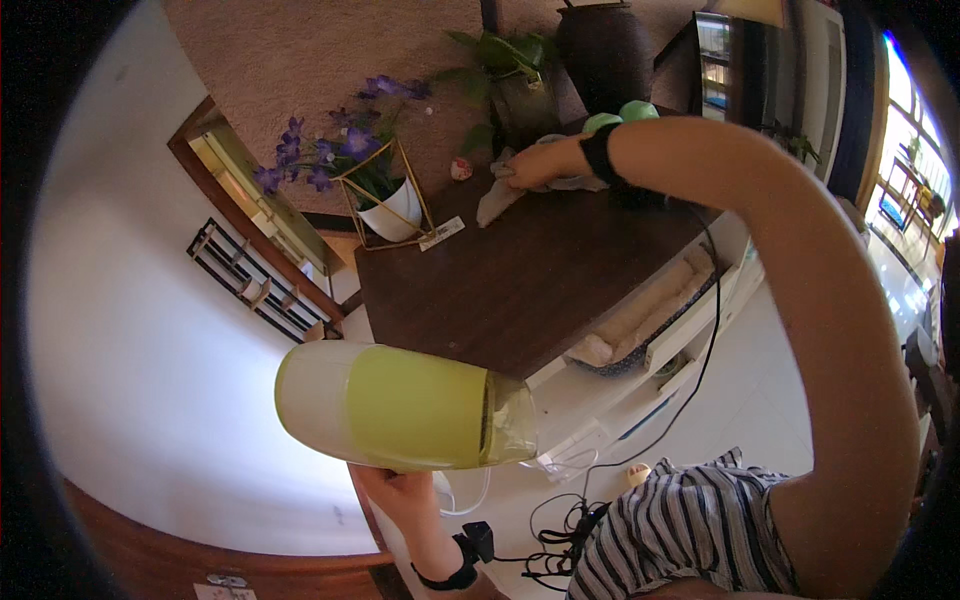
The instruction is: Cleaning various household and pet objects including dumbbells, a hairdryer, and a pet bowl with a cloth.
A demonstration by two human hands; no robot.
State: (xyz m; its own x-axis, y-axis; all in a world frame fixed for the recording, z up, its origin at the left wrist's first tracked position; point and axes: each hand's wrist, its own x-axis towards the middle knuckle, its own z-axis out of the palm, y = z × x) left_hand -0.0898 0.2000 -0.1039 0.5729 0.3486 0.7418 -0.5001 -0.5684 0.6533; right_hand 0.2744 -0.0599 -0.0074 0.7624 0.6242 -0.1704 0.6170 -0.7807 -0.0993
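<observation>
My right hand (546, 163) is stretched across the far part of a dark wooden tabletop (465, 300), holding a crumpled pale cloth (499, 204) against it. In the near left, my left hand (401, 495) grips a yellow-green and white plastic container or appliance (412, 405) from below. This object lies tilted on its side in the air, its clear end pointing right; its exact kind cannot be told. Most of the left fingers are hidden behind it. Beside the cloth stand pale green rounded items (637, 111) and a small red-and-white ornament (460, 169).
Purple flowers in a white pot (396, 214) sit inside a gold wire frame, with a labelled strip (442, 234) alongside. A leafy plant (517, 56) and a large dark vase (604, 56) stand at the back. A black cable (712, 330) hangs past a fleece-lined basket (652, 307).
</observation>
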